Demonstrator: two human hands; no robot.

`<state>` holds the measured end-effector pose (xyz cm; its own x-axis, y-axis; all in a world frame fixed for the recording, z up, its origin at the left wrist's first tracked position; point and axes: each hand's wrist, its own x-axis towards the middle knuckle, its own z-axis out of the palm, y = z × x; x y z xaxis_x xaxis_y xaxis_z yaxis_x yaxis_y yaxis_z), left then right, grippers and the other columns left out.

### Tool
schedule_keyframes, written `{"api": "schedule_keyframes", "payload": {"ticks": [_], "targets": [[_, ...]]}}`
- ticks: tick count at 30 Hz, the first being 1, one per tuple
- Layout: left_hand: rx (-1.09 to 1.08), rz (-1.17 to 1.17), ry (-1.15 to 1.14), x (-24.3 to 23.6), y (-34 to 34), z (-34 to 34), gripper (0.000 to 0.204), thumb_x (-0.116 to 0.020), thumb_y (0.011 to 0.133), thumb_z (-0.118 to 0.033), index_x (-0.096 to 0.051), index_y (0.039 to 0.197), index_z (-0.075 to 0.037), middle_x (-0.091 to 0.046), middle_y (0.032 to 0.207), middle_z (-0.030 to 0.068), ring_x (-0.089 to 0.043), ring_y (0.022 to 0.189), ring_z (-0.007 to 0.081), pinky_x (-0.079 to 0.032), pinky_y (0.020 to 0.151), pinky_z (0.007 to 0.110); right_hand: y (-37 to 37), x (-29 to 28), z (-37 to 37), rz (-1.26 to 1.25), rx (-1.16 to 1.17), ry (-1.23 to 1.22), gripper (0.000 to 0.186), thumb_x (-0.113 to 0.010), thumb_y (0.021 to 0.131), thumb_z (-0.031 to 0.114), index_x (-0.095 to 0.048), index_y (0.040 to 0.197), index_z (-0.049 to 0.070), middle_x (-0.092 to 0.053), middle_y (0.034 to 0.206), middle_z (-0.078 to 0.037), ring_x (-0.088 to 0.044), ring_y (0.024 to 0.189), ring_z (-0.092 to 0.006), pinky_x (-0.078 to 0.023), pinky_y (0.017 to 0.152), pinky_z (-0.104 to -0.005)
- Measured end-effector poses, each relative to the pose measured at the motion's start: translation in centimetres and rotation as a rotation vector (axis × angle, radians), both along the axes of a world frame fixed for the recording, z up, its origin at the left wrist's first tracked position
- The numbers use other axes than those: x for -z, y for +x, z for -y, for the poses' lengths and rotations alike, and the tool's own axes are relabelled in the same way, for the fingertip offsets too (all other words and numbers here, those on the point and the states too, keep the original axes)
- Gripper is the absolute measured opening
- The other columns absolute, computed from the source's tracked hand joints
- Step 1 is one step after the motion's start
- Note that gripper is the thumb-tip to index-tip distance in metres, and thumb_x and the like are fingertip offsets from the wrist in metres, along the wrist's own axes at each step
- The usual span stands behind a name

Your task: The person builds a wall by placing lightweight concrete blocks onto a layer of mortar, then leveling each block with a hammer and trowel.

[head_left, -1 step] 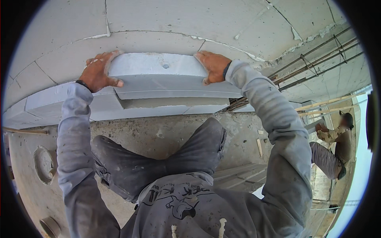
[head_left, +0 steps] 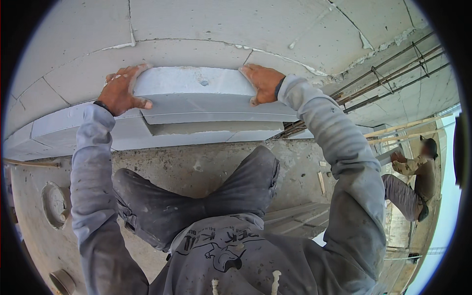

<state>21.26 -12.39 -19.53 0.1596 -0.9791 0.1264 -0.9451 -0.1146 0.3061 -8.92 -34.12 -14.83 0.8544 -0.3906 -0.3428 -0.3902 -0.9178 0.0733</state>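
Note:
My left hand grips the left end of a white aerated concrete block, thumb on the near face and fingers over the top edge. My right hand holds the right end in the same way. The block sits over a row of white blocks, with a recessed grey ledge showing below it. A thin line crosses in front of its lower part. Behind the block is a jointed grey block wall.
Long rebar bundles run at the right. A co-worker crouches at the far right near timber battens. A round tub and a grey bucket stand on the dusty concrete floor at the left.

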Motion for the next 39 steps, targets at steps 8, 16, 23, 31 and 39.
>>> {"api": "schedule_keyframes", "payload": {"ticks": [8, 16, 23, 31, 39], "targets": [[-0.089, 0.001, 0.105, 1.0, -0.6, 0.4, 0.097, -0.083, 0.050, -0.044, -0.040, 0.134, -0.022, -0.045, 0.135, 0.0079, -0.035, 0.128, 0.0256, -0.021, 0.104, 0.044, -0.2, 2.7, -0.1, 0.018, -0.003, -0.013, 0.095, -0.080, 0.060, 0.027, -0.028, 0.132, -0.008, -0.038, 0.129, -0.027, -0.039, 0.121, -0.0383, -0.034, 0.102, -0.0373], [-0.070, -0.040, 0.250, 2.0, -0.3, 0.6, 0.098, -0.084, 0.048, -0.047, -0.041, 0.132, -0.021, -0.049, 0.130, 0.0065, -0.035, 0.128, 0.0252, -0.022, 0.101, 0.047, 0.4, 4.9, -0.5, -0.048, 0.032, 0.002, 0.100, -0.081, 0.059, 0.028, -0.025, 0.134, -0.009, -0.032, 0.135, -0.028, -0.031, 0.128, -0.0376, -0.027, 0.107, -0.0357], [-0.082, -0.061, 0.199, 2.8, -0.2, 0.8, 0.093, -0.085, 0.047, -0.038, -0.044, 0.128, -0.018, -0.053, 0.125, 0.0091, -0.042, 0.122, 0.0266, -0.025, 0.099, 0.043, 0.2, 6.1, -0.2, -0.004, 0.003, 0.050, 0.097, -0.081, 0.060, 0.025, -0.027, 0.133, -0.009, -0.032, 0.135, -0.029, -0.032, 0.127, -0.0380, -0.029, 0.106, -0.0355], [-0.074, -0.023, 0.305, 4.2, -0.1, 0.9, 0.100, -0.083, 0.049, -0.048, -0.038, 0.134, -0.020, -0.048, 0.131, 0.0087, -0.036, 0.128, 0.0239, -0.021, 0.103, 0.047, 0.6, 7.5, -0.3, -0.063, 0.053, 0.032, 0.100, -0.082, 0.059, 0.026, -0.025, 0.134, -0.008, -0.029, 0.136, -0.030, -0.030, 0.128, -0.0389, -0.028, 0.107, -0.0362], [-0.052, -0.043, 0.358, 5.9, 0.5, 0.7, 0.100, -0.083, 0.049, -0.049, -0.038, 0.133, -0.019, -0.046, 0.133, 0.0084, -0.037, 0.128, 0.0245, -0.022, 0.104, 0.046, 1.5, 7.8, -1.0, -0.114, 0.073, 0.069, 0.101, -0.082, 0.061, 0.028, -0.023, 0.135, -0.007, -0.028, 0.137, -0.029, -0.028, 0.130, -0.0387, -0.025, 0.109, -0.0363]]}}
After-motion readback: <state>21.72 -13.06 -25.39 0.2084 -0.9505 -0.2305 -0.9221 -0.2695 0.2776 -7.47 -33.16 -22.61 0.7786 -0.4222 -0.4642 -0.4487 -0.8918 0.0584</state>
